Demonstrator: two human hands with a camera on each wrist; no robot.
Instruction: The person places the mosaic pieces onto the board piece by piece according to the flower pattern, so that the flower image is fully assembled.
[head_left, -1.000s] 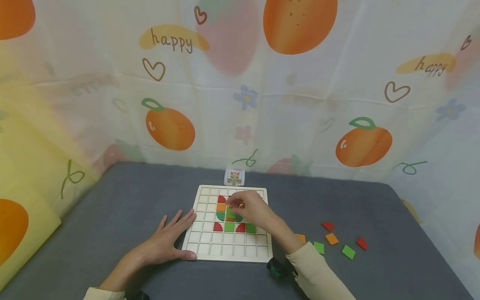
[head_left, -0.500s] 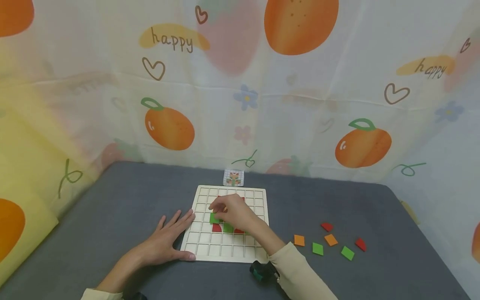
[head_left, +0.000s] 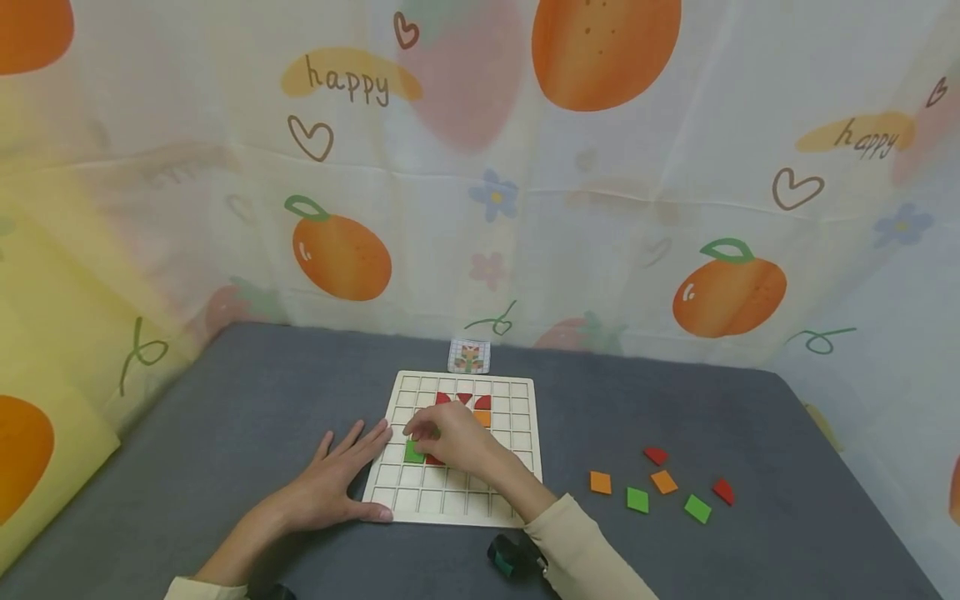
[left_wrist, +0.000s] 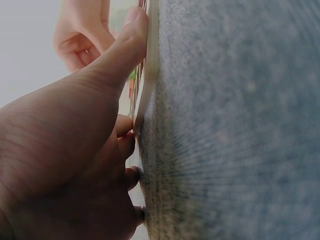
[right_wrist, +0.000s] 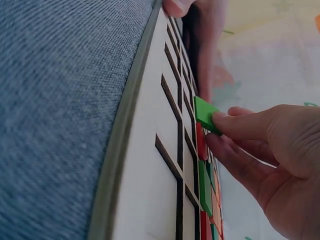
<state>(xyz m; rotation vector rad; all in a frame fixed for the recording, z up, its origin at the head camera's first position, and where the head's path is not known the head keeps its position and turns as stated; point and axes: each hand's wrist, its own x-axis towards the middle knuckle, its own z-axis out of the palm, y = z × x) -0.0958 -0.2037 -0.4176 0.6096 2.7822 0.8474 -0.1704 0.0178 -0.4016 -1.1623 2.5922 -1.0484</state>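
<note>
My right hand (head_left: pixel 453 437) pinches a green square tile (right_wrist: pixel 205 114) between thumb and fingers. In the right wrist view the tile is tilted at the board's surface, beside a red tile (right_wrist: pixel 201 141). The white grid board (head_left: pixel 420 500) lies flat on the table and carries red, orange and green tiles, partly hidden by the right hand. My left hand (head_left: pixel 330 479) is spread at the board's left side, its thumb resting on the near left corner and fingertips at the left edge. In the left wrist view the thumb (left_wrist: pixel 127 45) lies along the board's rim.
Loose tiles lie right of the board: orange squares (head_left: pixel 600 482) (head_left: pixel 663 482), green squares (head_left: pixel 637 500) (head_left: pixel 697 508) and red pieces (head_left: pixel 656 456) (head_left: pixel 723 491). A small pattern card (head_left: pixel 468 357) lies behind the board. The grey table (head_left: pixel 300 367) meets a printed curtain (head_left: pixel 570 217) at the back.
The right hand has moved left and slightly nearer across the board, carrying the green square tile. Tiles at the top right of the pattern now show. The left hand stays at the board's edge.
</note>
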